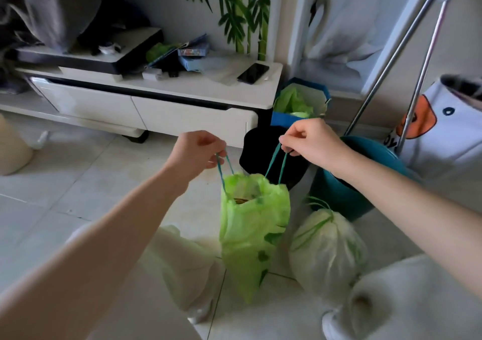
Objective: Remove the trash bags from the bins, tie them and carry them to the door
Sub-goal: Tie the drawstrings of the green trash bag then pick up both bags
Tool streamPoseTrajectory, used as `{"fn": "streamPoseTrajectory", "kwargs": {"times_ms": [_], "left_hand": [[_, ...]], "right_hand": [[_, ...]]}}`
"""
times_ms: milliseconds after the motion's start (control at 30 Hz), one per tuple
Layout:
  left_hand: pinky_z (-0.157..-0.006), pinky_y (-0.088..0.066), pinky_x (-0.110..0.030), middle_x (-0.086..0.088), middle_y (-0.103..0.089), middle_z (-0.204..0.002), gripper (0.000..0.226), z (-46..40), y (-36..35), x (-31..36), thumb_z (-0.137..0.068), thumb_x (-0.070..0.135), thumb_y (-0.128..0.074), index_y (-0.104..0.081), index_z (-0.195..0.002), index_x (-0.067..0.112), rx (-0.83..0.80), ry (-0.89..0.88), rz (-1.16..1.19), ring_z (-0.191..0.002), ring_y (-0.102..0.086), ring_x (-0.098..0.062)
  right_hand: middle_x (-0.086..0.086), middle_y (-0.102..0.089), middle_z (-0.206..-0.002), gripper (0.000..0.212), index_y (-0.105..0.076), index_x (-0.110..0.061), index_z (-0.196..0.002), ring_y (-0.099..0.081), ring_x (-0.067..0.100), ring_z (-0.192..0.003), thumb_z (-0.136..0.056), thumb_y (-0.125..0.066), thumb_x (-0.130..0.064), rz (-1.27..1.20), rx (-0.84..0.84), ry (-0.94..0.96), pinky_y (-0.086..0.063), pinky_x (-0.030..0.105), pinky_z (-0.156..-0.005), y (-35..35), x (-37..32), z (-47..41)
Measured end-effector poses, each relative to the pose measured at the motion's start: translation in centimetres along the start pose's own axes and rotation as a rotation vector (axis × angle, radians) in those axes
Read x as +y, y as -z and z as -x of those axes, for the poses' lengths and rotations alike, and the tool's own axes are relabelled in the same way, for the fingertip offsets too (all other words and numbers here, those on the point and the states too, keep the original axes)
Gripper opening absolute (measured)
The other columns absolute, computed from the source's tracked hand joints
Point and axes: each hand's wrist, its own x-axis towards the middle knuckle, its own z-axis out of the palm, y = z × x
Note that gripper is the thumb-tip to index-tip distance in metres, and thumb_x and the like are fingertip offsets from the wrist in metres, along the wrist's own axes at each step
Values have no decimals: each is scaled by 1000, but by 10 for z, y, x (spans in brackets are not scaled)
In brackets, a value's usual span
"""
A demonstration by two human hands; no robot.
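green trash bag hangs open-mouthed from its drawstring loops, one pinched in each of left hand and right hand; uneven pulling could tip contents out.

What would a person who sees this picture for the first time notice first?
First, the bright green trash bag hanging in the middle, its mouth partly open, held up by its drawstring loops: the left hand pinches one loop, the right hand the other. Next, a whitish bag with its top drawn shut lies on the floor to its right, and a black bin stands just behind.
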Motion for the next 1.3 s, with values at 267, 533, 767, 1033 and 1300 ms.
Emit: {"fn": "streamPoseTrajectory", "kwargs": {"times_ms": [267, 533, 767, 1033, 1300], "left_hand": [[-67, -56, -25, -3, -68, -85, 17, 18, -23, 23, -92, 10, -58, -69, -104, 5, -127, -36, 53, -65, -67, -18], [-70, -60, -24, -14, -73, -97, 24, 35, -52, 31, -95, 4, -49, -70, -105, 9, -181, -100, 115, -76, -74, -18], [-85, -54, -36, 6, -70, -103, 29, 25, -56, -16, -79, 8, -64, -68, -102, 26, -38, -247, -269, -95, -68, -16], [-100, -46, -41, 10, -54, -119, 69, 29, -141, -77, -62, 43, -85, -41, -115, 37, -304, -160, -339, -117, -51, -16], [-70, -49, -31, 1, -66, -93, 22, 4, -173, -88, -77, 30, -73, -62, -95, 22, -26, -280, -348, -83, -60, -16]], "right_hand": [[7, -74, -90, 12, -66, -5, -96, -68, 13, -84, -90, -60, -14, -419, -127, -65, -56, 28, -78, 1, -22, 23], [9, -74, -91, 14, -71, -11, -88, -70, 12, -82, -82, -71, -23, -360, -118, -84, -57, 26, -77, -14, -21, 30], [12, -72, -80, 11, -68, 0, -89, -67, 17, -78, -87, -64, -11, -428, -81, -20, -56, 37, -86, -5, -4, 48], [13, -60, -89, 33, -56, -7, -124, -54, 17, -68, -91, -56, -5, -545, -248, 65, -52, 38, -66, -2, -2, 62], [1, -69, -77, 22, -66, -4, -108, -45, 11, -56, -89, -57, 1, -599, -169, 86, -39, 20, -50, 19, 4, 57]]}}
